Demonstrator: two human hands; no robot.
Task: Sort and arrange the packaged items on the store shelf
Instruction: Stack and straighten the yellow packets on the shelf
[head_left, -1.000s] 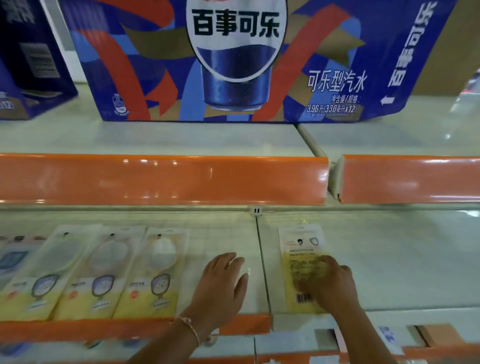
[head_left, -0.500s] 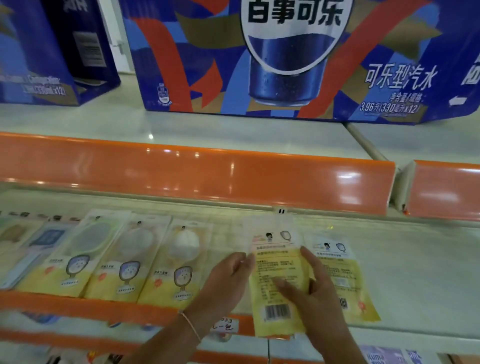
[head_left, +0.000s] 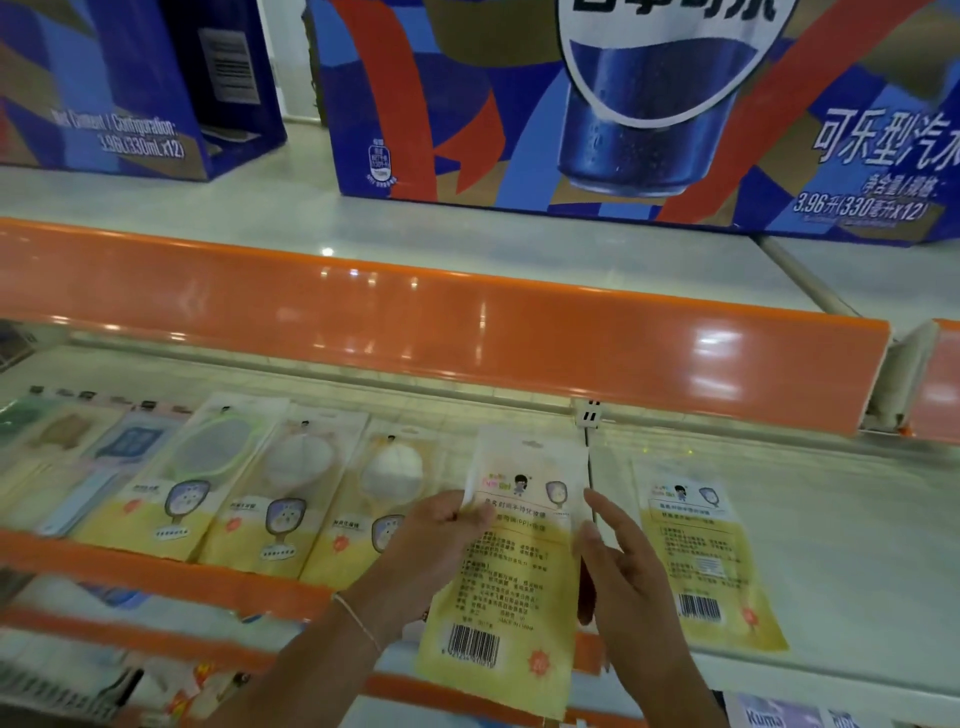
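A flat yellow-and-white packet (head_left: 511, 582) with its printed back and barcode facing me hangs lifted above the shelf's front edge. My left hand (head_left: 431, 551) pinches its upper left edge. My right hand (head_left: 623, 577) touches its right edge with fairly straight fingers. A second, like packet (head_left: 706, 561) lies back-up on the white shelf (head_left: 852, 519) to the right. Left of my hands a row of three yellow packets (head_left: 280, 499) with round windows lies face-up side by side.
Orange price rails run along the upper shelf (head_left: 441, 332) and the front edge (head_left: 156, 571). Large blue cola cartons (head_left: 623, 104) stand on the shelf above. More flat packets (head_left: 78, 457) lie at the far left. Lower shelves hold other goods (head_left: 779, 717).
One second ago both hands lay on the shelf, the right on a packet. Now one packet is lifted between both hands and a second lies uncovered to the right. The view has shifted left.
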